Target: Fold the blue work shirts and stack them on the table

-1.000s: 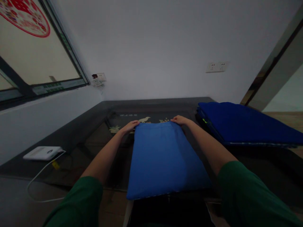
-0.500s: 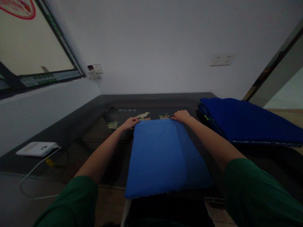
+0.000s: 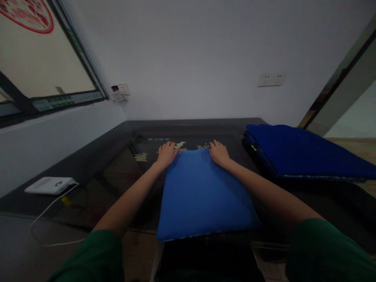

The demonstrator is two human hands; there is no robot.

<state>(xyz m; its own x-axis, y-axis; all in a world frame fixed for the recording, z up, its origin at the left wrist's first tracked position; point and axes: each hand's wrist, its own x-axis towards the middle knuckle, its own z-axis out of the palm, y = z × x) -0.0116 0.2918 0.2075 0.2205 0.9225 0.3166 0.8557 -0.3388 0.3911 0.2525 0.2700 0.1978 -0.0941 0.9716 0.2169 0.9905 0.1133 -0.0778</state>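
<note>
A light blue piece of folded cloth point(image 3: 202, 196) lies flat on the dark glass-topped table point(image 3: 114, 188), its near edge at the table's front. My left hand point(image 3: 167, 153) rests at the cloth's far left corner, palm down with the fingers stretched forward. At the far right corner lies my right hand point(image 3: 219, 152), also palm down, its fingers apart and reaching past the edge. Both hands touch the cloth without gripping it. The undersides of the hands are hidden.
To the right is a stack of folded dark blue cloth point(image 3: 299, 152). A white device point(image 3: 49, 185) with a white cable point(image 3: 44, 211) sits at the table's left. Wall sockets point(image 3: 270, 80) are above the table, and a window point(image 3: 49, 58) is at the left.
Both hands have gone from pinching the cloth's far corners to lying flat with fingers extended. They have come slightly inward over the corners. The camera view has shifted a little.
</note>
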